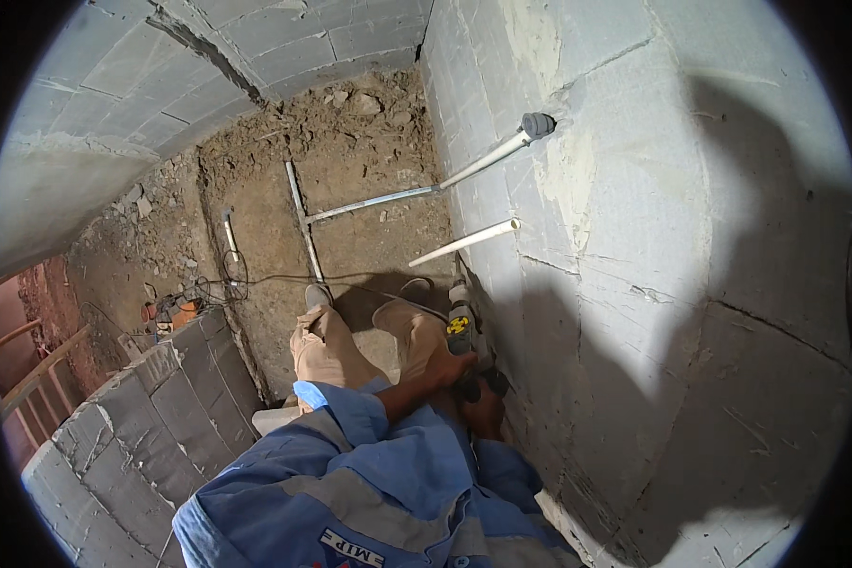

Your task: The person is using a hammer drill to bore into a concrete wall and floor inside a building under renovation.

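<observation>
A dark rotary hammer (460, 309) with a yellow and black patch on its body is beside my right leg, close against the block wall (625, 312). Its front end points away from me, toward the foot of the wall. My left hand (448, 366) is closed around the side of the tool. Behind it, my right hand (484, 414) grips the rear handle. The tip of the tool is hard to make out where wall and floor meet. A white pipe (469, 241) with an uncovered end rises from the floor just ahead of the tool.
A longer white pipe (488, 161) with a grey cap (537, 125) stands at the wall. It meets a grey pipe (374, 202) branching across the dirt floor (360, 241). A cable (350, 275) crosses near my feet. Tools (175, 310) lie by a low block wall (151, 417).
</observation>
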A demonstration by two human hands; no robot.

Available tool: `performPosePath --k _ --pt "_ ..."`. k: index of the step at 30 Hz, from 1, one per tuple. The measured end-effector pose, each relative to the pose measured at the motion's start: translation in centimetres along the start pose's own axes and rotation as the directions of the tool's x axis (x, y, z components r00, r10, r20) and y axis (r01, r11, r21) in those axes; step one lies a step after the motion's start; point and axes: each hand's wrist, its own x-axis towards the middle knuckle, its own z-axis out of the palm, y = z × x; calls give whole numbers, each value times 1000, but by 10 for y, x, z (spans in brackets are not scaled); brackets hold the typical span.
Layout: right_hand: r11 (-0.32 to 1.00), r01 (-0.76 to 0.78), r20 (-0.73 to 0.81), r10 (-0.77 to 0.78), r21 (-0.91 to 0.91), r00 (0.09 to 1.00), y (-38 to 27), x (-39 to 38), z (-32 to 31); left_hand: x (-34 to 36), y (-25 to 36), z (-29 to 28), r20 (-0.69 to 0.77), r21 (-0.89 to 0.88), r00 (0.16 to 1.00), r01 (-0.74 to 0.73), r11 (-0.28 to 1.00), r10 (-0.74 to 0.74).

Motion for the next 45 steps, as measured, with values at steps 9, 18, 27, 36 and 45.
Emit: performPosePath --k 9,18,27,36,45 --pt "997 81 -50 -80 19 996 -10 40 10 29 13 -22 114 -36 992 53 998 -48" --pt "993 118 -21 -118 -29 993 -20 36 3 45 8 -25 210 -42 968 150 988 -138" --pt "998 -12 49 9 62 999 -39 -25 -13 -29 26 -38 182 -7 972 154 988 -150" --pt "1000 -22 18 22 9 1000 -27 36 -4 39 17 -18 285 -68 948 166 984 -140" --pt "987 76 46 -83 142 995 -39 55 2 116 -70 22 186 -26 966 186 982 -178"
